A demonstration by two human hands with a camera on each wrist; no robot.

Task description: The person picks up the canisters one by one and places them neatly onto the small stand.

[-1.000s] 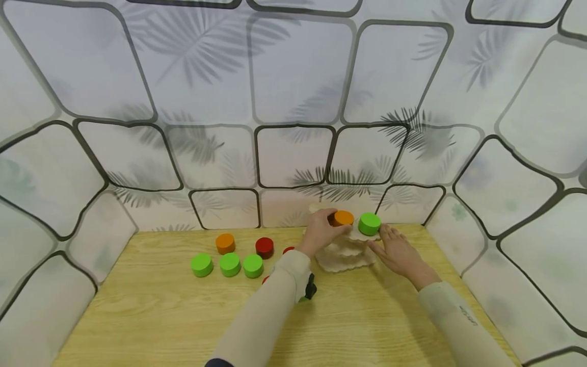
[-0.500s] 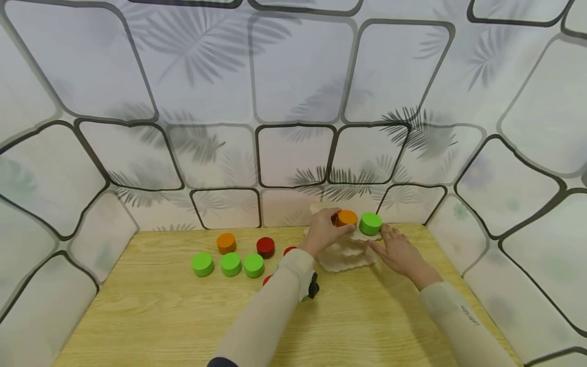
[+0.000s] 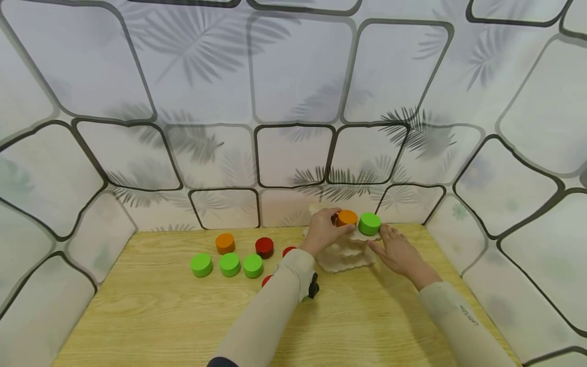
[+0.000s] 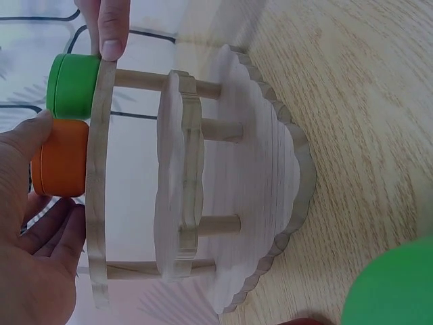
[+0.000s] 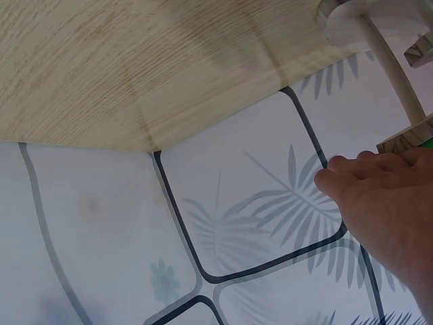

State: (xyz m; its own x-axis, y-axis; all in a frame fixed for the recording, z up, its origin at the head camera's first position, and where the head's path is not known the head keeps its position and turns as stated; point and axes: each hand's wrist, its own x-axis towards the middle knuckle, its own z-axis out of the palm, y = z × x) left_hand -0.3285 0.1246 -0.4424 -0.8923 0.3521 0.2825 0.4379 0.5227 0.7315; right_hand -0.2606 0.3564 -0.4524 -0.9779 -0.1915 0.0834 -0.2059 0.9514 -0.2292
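Note:
My left hand (image 3: 323,230) pinches an orange cylinder (image 4: 62,160) with a seam near its top, standing on the top tier of a three-tiered wooden stand (image 4: 181,162) with scalloped edges. Beside it, to the right, a green cylinder (image 3: 369,223) of like shape stands on the same tier, the two nearly side by side. My right hand (image 3: 400,251) has its fingers straight, with the fingertips at the right edge of that top tier; in the right wrist view the hand (image 5: 382,196) overlaps the tier's end. Wooden dowels (image 4: 139,80) join the tiers.
Left of the stand on the wooden table (image 3: 151,306) stand several green cylinders (image 3: 202,265), an orange cylinder (image 3: 225,243) and a red cylinder (image 3: 264,247). More red ones are partly hidden behind my left forearm. Patterned cloth walls (image 3: 293,153) enclose the back and sides.
My left hand has slid the orange cylinder slightly right, closer to the green one, and then held still. My right hand has stayed at the tier's edge.

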